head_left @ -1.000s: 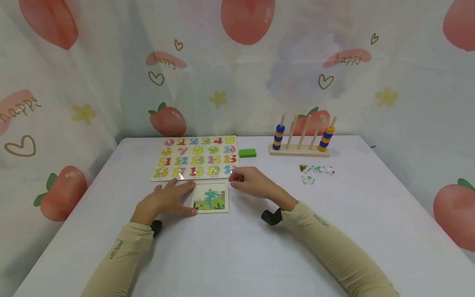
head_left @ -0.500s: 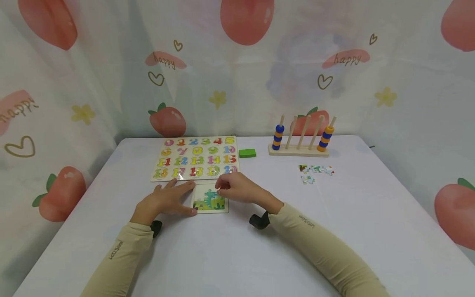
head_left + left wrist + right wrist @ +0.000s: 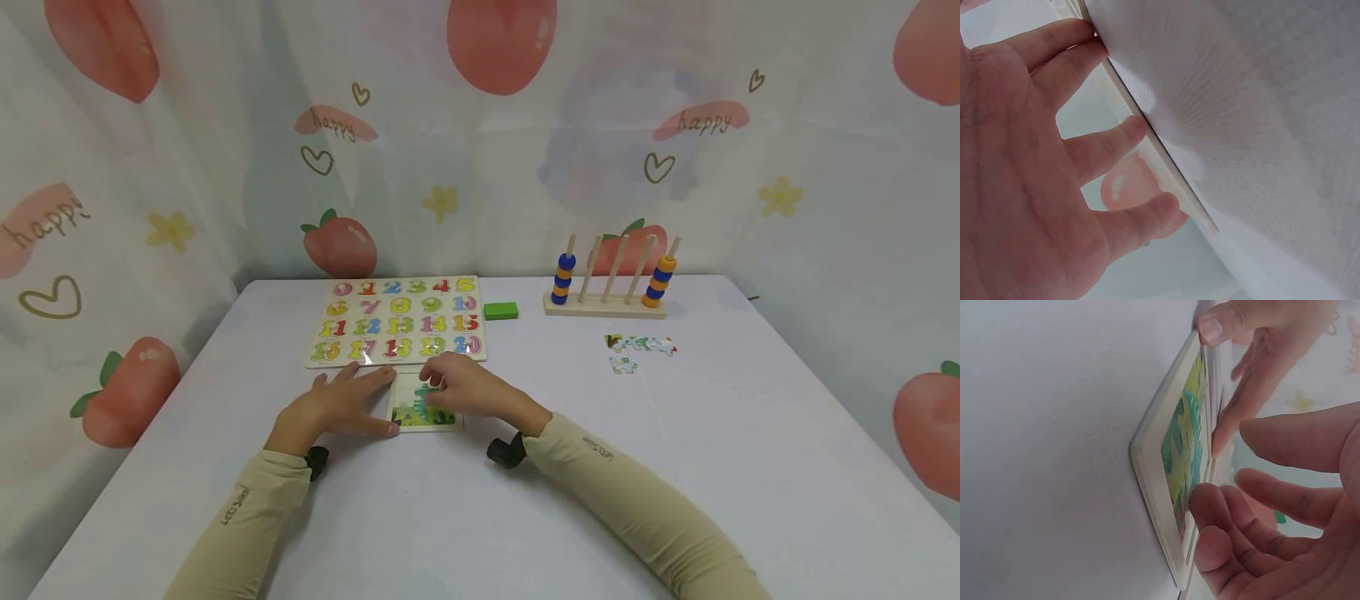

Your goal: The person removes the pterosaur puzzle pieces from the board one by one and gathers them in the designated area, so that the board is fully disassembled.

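Note:
A square jigsaw tray [image 3: 397, 382] with a pale border lies flat on the table. Its partly filled picture has a teal dinosaur [image 3: 1194, 428] over green ground. My left hand [image 3: 337, 406] rests along the tray's left side with spread fingers, thumb at the near corner and another fingertip at the far corner. Over the tray's right half hovers my right hand [image 3: 471, 388]. In the right wrist view its thumb and index finger stand apart, and no piece shows between them. The other fingers are loosely bent close to the picture; whether they touch it cannot be told.
Behind the tray lies a number board [image 3: 397, 321], beside a green block [image 3: 501, 311]. A bead rack [image 3: 604, 308] stands at the back right. Joined puzzle pieces [image 3: 641, 342] and a loose piece [image 3: 623, 365] lie on the white table [image 3: 420, 517].
My right hand has moved left from beside the tray to over its right half, covering the picture's upper right. The left hand stays in place.

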Motion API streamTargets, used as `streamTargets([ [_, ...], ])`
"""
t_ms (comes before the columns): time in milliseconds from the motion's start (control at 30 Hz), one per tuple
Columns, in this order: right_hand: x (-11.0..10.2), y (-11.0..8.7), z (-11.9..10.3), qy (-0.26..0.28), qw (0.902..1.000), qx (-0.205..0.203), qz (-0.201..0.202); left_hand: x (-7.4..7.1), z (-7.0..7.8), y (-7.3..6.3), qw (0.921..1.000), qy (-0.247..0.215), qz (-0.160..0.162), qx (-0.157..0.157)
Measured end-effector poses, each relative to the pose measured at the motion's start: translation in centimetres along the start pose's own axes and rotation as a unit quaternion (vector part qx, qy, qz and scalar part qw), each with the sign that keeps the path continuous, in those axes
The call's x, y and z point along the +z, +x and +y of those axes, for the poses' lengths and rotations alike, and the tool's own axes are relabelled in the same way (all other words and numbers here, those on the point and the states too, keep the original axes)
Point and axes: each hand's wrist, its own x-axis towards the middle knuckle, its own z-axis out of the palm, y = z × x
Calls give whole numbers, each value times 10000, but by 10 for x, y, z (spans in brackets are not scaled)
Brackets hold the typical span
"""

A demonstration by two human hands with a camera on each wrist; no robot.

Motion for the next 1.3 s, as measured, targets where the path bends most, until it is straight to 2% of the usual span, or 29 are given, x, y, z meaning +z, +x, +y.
streamTargets([
  [667, 10, 20, -6, -1064, 9925, 547, -242, 2, 0, 1, 10000, 54, 6, 32],
  [1000, 12, 18, -9, -916, 9931, 680, -280, 1, 3, -1, 10000, 18, -20, -14],
  [1300, 12, 17, -3, -371, 9990, 264, -22, 0, 5, -3, 10000, 68, 5, -33],
])
